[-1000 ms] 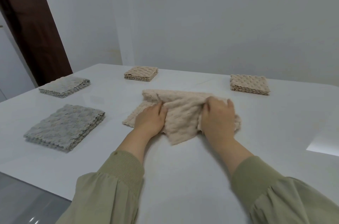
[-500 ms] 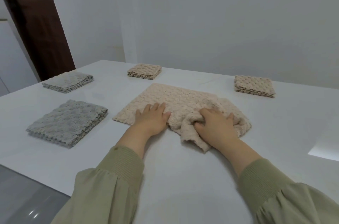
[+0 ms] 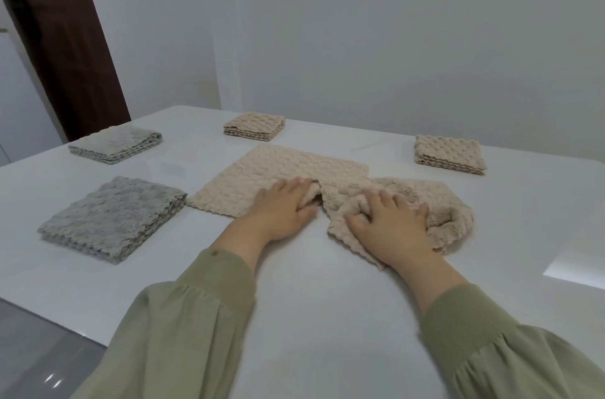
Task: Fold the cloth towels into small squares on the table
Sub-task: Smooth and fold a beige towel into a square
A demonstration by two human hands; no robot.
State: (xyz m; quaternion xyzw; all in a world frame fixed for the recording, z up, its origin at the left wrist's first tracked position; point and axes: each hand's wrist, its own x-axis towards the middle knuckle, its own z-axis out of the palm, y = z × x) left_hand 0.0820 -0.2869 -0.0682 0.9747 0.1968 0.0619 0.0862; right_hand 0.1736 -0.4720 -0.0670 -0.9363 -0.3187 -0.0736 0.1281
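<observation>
**Desk:** What have you got closest to the camera?

**Operator:** Nearest me I see two olive sleeves [image 3: 183,326] reaching out over the white worktop [image 3: 327,317]. Just past them are the hands. The left hand [image 3: 284,205] lies palm down with its fingers straight, pressing on the near edge of the beige towel [image 3: 288,169]. The right hand [image 3: 389,222] has its fingers curled into the towel's bunched right part and grips a fold of cloth.

**Desk:** And the towel itself, where is it?

**Operator:** In the middle of the worktop, right in front of me. Its left part lies spread flat. Its right part is crumpled in a heap under and around the right hand.

**Desk:** Anything beside it?

**Operator:** To the left, a large grey folded towel [image 3: 111,218] sits just beside the beige one's left corner. I can't tell whether they touch. Farther back on the left is a smaller grey folded towel [image 3: 114,145]. Beyond the spread cloth there is a small beige folded square [image 3: 253,127], and another beige folded square [image 3: 450,155] lies at the far right, apart from the heap.

**Desk:** Behind that?

**Operator:** A plain pale wall [image 3: 360,38], with a dark brown door [image 3: 62,38] at the far left.
</observation>
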